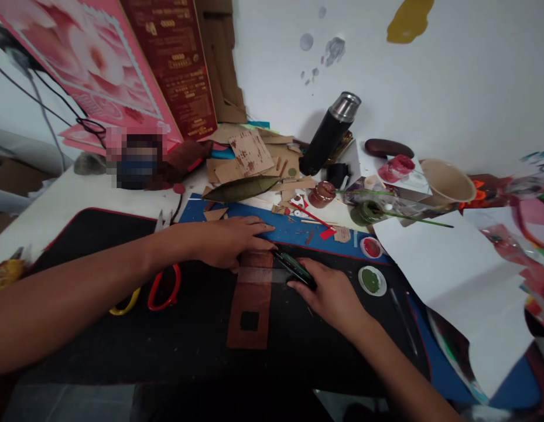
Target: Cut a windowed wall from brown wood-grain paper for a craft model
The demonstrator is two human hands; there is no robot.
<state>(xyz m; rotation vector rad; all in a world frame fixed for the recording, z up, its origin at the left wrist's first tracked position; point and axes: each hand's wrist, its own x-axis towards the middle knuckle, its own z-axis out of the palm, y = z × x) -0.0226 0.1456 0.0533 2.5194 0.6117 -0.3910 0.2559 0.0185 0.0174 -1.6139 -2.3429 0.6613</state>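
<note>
Pressing down with fingers spread, the left hand covers the far end of a brown strip, which lies on the black mat with its square hole toward the person. The right hand is clamped on a dark cutter, its tip pointing at the left fingertips. Tool and fingers are close together there, though I can't tell whether they touch. The two hands themselves are apart. Across the strip runs a clear band, perhaps a ruler or tape; it's hard to make out from here.

Under and beside the left forearm I see scissors with red handles and a yellow handle. Past the right hand sit a green paint dish and a red one. Farther back there's a leaf among card scraps, a brown jar and a tall black flask standing near the wall.
</note>
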